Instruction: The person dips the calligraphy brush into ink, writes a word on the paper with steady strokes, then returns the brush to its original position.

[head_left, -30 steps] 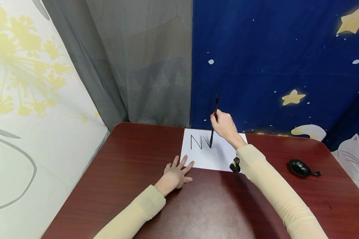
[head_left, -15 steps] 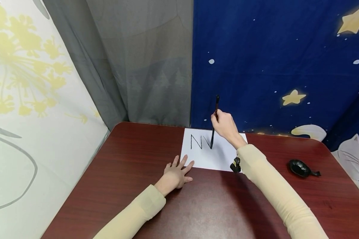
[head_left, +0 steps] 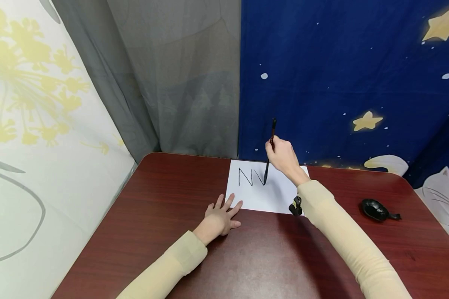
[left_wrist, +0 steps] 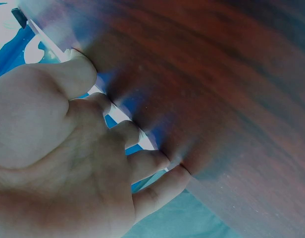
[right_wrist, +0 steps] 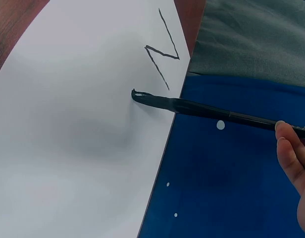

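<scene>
Dark brush [right_wrist: 202, 108] hides partly behind the right hand [head_left: 282, 156] pinching it, left hand [head_left: 218, 219] splayed

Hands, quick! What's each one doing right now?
Left hand: open, fingers spread by a corner of the paper.
Right hand: closed, holding the brush.

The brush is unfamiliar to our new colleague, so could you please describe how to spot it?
On the red-brown table, a white paper lies at the far edge. Above it, the right hand holds the brush nearly upright, tip down at the black strokes. It is long and thin, unlike the squat black dish to the right.
</scene>
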### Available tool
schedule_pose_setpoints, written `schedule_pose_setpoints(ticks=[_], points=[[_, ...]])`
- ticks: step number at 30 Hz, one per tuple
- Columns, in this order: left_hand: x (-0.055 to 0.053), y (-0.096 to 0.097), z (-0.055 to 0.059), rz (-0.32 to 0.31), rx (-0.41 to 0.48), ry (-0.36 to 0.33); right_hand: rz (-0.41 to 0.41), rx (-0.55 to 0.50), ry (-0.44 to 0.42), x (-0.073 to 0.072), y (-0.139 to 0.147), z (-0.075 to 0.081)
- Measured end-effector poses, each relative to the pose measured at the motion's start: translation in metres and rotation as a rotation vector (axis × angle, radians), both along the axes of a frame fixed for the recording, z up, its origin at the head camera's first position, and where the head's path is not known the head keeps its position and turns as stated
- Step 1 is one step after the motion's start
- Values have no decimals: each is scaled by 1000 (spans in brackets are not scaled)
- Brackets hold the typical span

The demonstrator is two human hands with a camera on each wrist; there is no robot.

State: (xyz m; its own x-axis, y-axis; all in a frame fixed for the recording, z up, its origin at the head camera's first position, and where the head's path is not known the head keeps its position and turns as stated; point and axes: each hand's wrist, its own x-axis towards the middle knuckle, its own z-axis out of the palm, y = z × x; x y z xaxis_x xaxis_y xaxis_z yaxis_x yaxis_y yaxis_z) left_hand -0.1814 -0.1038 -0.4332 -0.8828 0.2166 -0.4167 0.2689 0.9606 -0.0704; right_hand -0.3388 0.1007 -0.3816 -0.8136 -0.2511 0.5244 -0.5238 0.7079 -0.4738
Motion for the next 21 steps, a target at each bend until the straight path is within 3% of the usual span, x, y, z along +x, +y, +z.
schedule_pose_setpoints(ticks=[21], points=[[0,0,0,12,8,-14,-28,1,5,1,1,-1]])
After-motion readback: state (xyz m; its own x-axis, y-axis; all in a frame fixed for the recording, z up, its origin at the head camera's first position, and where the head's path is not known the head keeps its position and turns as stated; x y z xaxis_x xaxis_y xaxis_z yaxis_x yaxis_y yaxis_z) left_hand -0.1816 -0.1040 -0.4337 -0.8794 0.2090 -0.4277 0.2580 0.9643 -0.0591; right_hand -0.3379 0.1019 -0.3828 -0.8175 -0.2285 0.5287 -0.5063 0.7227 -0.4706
